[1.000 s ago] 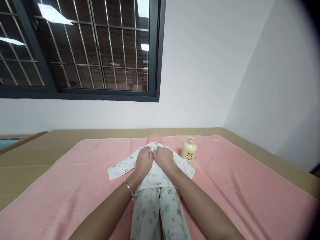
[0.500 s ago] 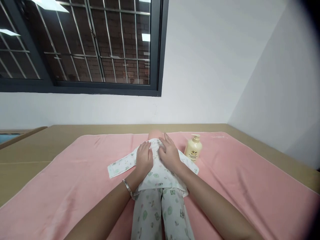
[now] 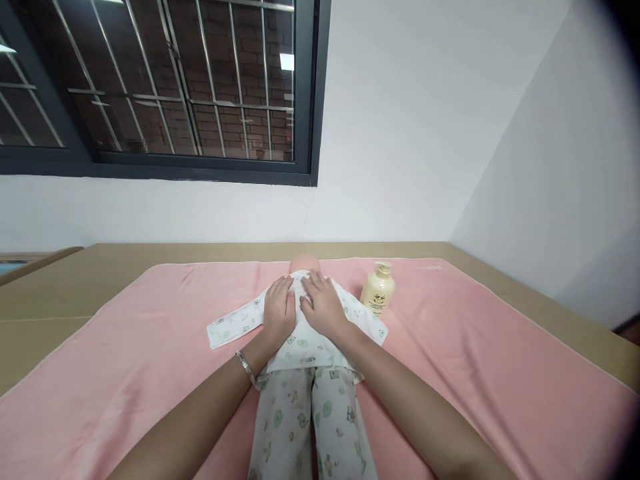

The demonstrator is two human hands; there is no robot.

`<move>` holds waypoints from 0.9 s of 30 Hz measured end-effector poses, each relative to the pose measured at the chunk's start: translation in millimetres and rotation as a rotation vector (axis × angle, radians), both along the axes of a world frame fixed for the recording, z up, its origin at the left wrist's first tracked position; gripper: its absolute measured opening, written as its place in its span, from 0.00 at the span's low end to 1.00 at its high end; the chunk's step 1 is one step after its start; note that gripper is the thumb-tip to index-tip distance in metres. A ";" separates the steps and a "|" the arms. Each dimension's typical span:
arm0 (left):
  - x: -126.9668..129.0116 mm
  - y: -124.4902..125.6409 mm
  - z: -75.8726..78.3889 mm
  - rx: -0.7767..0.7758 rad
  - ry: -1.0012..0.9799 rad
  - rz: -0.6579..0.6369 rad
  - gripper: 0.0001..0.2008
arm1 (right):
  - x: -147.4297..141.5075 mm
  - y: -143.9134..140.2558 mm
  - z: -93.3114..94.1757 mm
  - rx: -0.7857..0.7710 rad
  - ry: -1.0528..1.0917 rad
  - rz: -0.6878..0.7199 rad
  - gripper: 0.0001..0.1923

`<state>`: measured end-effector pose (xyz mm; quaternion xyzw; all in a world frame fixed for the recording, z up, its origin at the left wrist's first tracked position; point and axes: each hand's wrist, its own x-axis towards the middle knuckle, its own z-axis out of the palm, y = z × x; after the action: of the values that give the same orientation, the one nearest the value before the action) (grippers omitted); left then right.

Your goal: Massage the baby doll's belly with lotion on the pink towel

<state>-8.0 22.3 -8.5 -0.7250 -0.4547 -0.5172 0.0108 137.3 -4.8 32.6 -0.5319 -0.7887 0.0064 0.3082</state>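
A baby doll lies on a pink sheet, its bald head (image 3: 305, 263) at the far end. It wears a white printed long-sleeved top (image 3: 305, 350) and matching trousers (image 3: 333, 413). My left hand (image 3: 280, 307) rests flat on the left side of the top's chest, fingers stretched out. On the right upper part of the top lies my right hand (image 3: 323, 303), its fingers apart and reaching toward the neck. Neither hand grips anything. The doll's face cannot be seen.
A cream pump bottle (image 3: 379, 290) stands just right of the doll's right-hand sleeve. The pink sheet (image 3: 150, 347) covers a wooden surface (image 3: 75, 287) with a raised edge. Behind it rise a white wall (image 3: 390, 133) and a dark-framed barred window (image 3: 200, 87).
My right hand has slid from beside the neck inward and down onto the chest of the top. My left hand stays at the left chest. The whole view has shifted slightly.
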 end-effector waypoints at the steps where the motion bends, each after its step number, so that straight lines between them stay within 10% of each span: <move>1: 0.0 0.2 0.4 -0.001 -0.004 -0.002 0.19 | 1.3 -0.1 1.5 -0.029 -0.013 0.024 0.24; 19: -3.2 4.6 -0.2 -0.036 0.024 0.045 0.18 | 0.8 -3.1 0.2 -0.010 0.000 -0.031 0.28; 27: 0.3 -2.2 -1.2 -0.179 0.105 0.133 0.22 | 16.7 -28.7 43.8 -0.239 -0.314 0.109 0.28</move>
<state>-7.7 20.1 -9.7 -0.7175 -0.5449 -0.4339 0.0038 153.9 -33.5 76.4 -0.5156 -0.8483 0.0336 0.1155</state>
